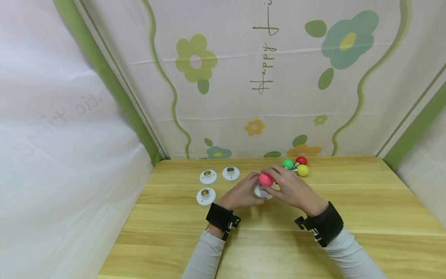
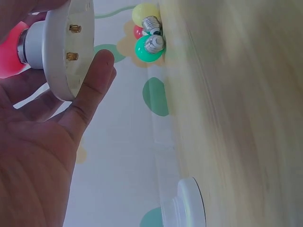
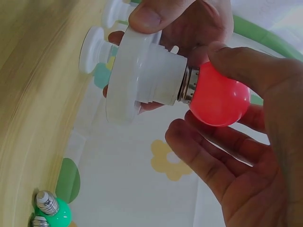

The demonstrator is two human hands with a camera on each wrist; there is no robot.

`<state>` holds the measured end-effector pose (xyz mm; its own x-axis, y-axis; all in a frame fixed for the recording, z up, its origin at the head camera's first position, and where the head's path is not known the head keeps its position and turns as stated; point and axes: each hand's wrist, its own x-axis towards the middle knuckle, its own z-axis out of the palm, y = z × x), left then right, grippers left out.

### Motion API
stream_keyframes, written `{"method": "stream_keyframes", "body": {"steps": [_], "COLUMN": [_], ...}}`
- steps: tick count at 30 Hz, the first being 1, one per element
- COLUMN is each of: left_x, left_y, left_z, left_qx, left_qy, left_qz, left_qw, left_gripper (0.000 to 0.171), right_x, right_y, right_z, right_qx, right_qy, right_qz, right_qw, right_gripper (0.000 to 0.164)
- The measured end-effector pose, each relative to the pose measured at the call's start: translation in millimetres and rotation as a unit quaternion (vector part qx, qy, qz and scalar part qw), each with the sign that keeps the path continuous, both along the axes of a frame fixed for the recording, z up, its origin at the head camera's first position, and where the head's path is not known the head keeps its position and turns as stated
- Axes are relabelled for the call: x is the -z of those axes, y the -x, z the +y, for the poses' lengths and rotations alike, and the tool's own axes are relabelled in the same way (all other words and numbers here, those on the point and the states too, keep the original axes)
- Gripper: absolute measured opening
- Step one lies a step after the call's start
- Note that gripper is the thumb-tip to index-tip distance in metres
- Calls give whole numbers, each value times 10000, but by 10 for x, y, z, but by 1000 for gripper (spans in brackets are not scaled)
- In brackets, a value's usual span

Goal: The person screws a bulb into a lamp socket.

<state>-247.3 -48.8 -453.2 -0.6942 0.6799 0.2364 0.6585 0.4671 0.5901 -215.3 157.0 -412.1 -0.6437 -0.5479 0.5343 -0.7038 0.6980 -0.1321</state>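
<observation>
My left hand (image 1: 242, 192) grips a white lamp socket (image 3: 128, 78) by its round base, raised off the table. In the left wrist view the socket's underside faces out, with two brass terminals (image 2: 73, 29) showing. My right hand (image 1: 292, 186) holds a pinkish-red light bulb (image 3: 220, 97), thumb on the globe and fingers round its other side. The bulb's metal screw base (image 3: 189, 85) sits in the socket's mouth, part of its metal still exposed. In the head view the bulb (image 1: 266, 179) covers part of the socket (image 1: 260, 192).
Left of my hands, three more white sockets (image 1: 206, 196) stand mouth up on the wooden table (image 1: 265, 248). Beyond my right hand lie a green bulb (image 1: 287, 164), a red bulb (image 1: 301, 160) and a yellow bulb (image 1: 303, 170), close together. A flowered curtain (image 1: 226, 100) hangs behind the table.
</observation>
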Motion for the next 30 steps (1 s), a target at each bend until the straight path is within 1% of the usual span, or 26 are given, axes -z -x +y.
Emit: {"method": "stream_keyframes", "body": {"steps": [3,10,16,23,30], "left_x": [8,8,12,27,24], "left_y": [0,8,22,33,22], "left_z": [1,-4,-24,-40,-42], "left_qx": [6,-106,-135,-95,-52], "left_qy": [-6,-62,-56,-82,-117], "left_qz": [0,-110,-65,19,-95], "left_qw": [10000,9999,9999,9999,9999], "left_gripper": [66,70,72,75,76], "right_x": [5,-28,-45,-27,-11], "right_y": [3,-5,-6,4,0], "right_z": [-5,4,40,34,6], "right_qx": [21,-102,-261,-335,-313], "right_qy": [-22,4,-67,-169,-86], "right_qz": [-7,-191,-255,-29,-28], "right_qw": [10000,9998,9993,9993,9995], "right_gripper": [49,70,64,52,49]}}
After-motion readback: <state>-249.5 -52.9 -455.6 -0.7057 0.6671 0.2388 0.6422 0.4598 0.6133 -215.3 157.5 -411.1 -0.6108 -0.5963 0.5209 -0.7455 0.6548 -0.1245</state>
